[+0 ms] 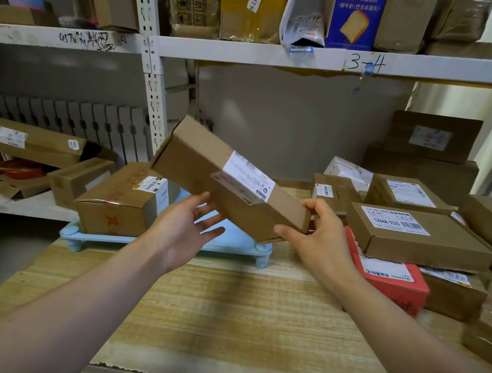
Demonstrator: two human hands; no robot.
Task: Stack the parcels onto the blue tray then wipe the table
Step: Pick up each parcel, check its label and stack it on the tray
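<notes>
Holding a flat cardboard parcel tilted in the air above the blue tray, I see my right hand grasping its near right corner. My left hand is spread, fingers relaxed, under its lower edge. One taped box sits on the tray's left side. More parcels lie piled at the right of the wooden table.

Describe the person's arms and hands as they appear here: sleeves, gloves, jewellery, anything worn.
Both forearms are bare right down to the bottom edge of the picture, with no sleeve showing. The left hand and right hand wear no gloves. No watch, bracelet or band shows on either wrist, and no ring is visible on the fingers that can be seen. No tape, marks or cables appear on either arm.
</notes>
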